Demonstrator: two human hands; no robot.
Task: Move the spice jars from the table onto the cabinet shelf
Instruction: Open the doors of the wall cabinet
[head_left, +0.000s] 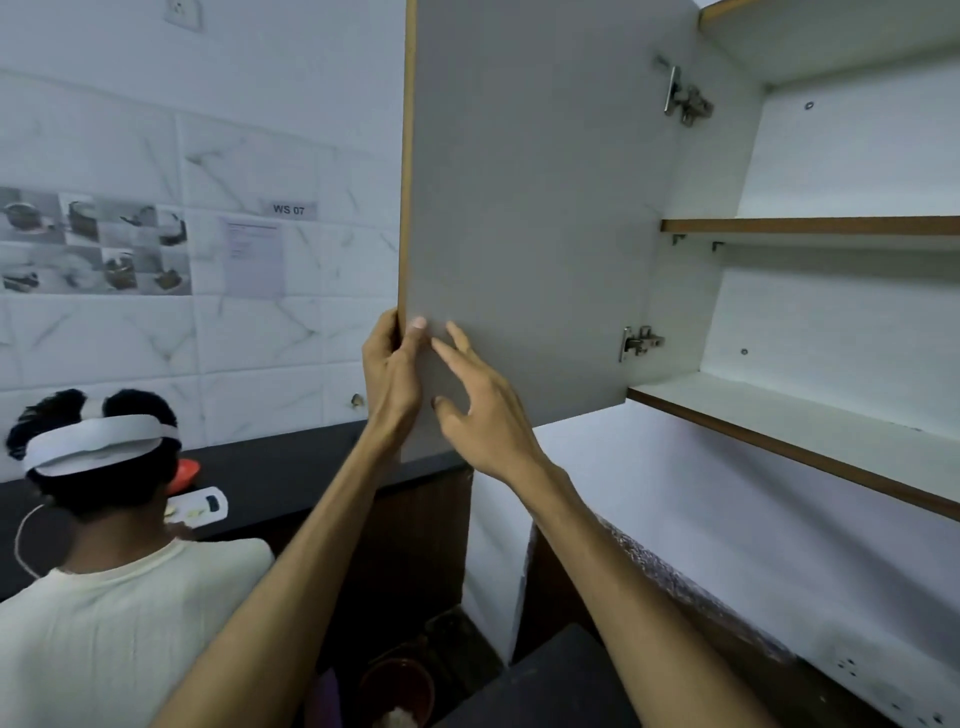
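Observation:
The grey cabinet door (530, 171) stands swung open to the left. My left hand (392, 371) grips its free edge near the lower corner, thumb on the inner face. My right hand (480, 410) lies beside it with straight, spread fingers against the door's inner face. Inside the cabinet I see a bare lower shelf (810, 421) and a bare upper shelf (810, 226). No spice jar is in view.
Another person (98, 519) with a white headband sits low on the left, at a dark counter (291, 467) with a white item and an orange one. A dark surface (561, 675) lies below. Two metal hinges (639, 343) sit on the cabinet's side wall.

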